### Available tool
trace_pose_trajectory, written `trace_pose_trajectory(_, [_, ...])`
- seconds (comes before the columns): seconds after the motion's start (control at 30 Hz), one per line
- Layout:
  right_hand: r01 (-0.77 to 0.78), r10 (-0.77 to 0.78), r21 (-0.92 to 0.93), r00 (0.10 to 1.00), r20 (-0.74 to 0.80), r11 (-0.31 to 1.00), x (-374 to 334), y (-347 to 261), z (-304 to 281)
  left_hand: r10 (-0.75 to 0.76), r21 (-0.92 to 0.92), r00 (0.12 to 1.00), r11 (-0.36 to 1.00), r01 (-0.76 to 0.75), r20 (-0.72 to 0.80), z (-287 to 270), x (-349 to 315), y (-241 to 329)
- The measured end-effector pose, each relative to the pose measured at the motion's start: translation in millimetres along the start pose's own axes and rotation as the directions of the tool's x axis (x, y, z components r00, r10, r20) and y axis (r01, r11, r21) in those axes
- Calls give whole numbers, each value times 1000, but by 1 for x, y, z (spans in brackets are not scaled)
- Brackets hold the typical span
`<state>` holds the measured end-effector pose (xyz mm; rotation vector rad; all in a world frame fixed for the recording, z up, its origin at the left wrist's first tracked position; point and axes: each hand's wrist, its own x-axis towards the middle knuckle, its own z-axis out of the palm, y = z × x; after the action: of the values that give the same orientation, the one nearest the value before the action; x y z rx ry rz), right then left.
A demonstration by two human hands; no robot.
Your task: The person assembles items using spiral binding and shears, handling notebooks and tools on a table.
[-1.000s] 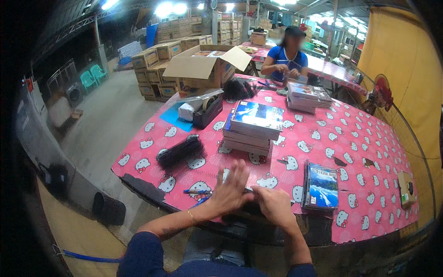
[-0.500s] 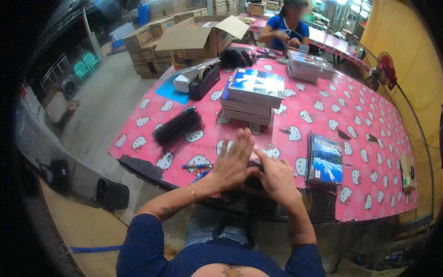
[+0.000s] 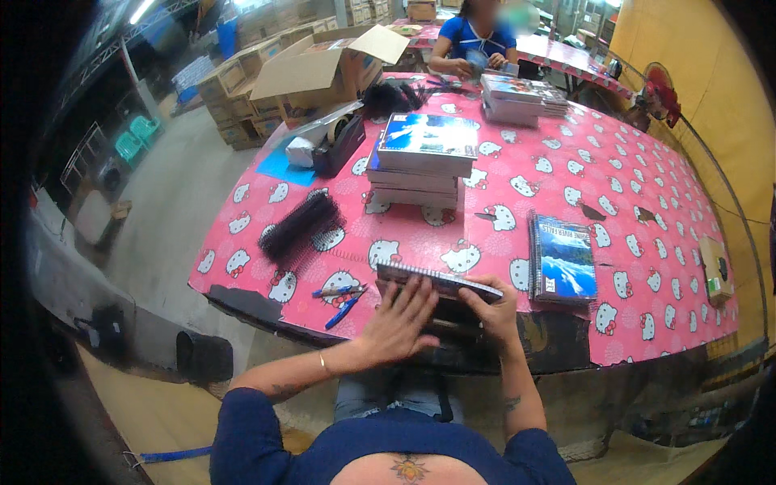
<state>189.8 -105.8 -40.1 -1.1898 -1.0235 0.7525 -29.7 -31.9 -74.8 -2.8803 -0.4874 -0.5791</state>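
Observation:
A dark-covered spiral notebook [image 3: 443,281] is held on edge at the table's front, with its coil side upward. My left hand [image 3: 400,317] lies along the side of it facing me, fingers stretched and slightly apart. At its right end, my right hand [image 3: 491,311] grips the notebook with the thumb near the coil edge. Left of my left hand lies a small blue-handled tool [image 3: 346,309], its exact kind unclear. A loose thin coil [image 3: 356,258] stretches from a bundle of black spiral coils [image 3: 299,228] toward the notebook.
A stack of books [image 3: 424,153] stands beyond my hands. Finished-looking spiral notebooks [image 3: 566,259] lie to the right. A black tape dispenser [image 3: 339,145] and an open carton [image 3: 303,85] are at the far left. Across the table a person [image 3: 477,44] in blue handles something near another book stack [image 3: 513,97].
My hands were close together over the notebook, left palm raised. Now they are apart, the left lower against it and the right at its end. The coil edge shows. The view has shifted slightly.

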Motion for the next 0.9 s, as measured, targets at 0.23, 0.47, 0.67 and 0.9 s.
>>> trace_pose_trajectory(0.23, [-7, 8, -36, 1000, 19, 999, -5, 2, 6, 27, 115, 1000, 993, -26, -8, -13, 26, -21])
trace_pose_trajectory(0.47, [-85, 90, -39, 984, 152, 996, 1, -4, 5, -54, 38, 998, 998, 55, -27, -19, 33, -28])
trace_pose_trajectory(0.67, [-130, 132, -19, 981, 144, 991, 1, -3, 2, 143, -119, 986, 984, -133, 80, -10, 14, 4])
trace_pose_trajectory(0.9, [26, 9, -125, 962, 272, 992, 0, -3, -6, 244, 26, 970, 970, -244, -1, 12, 2, 4])
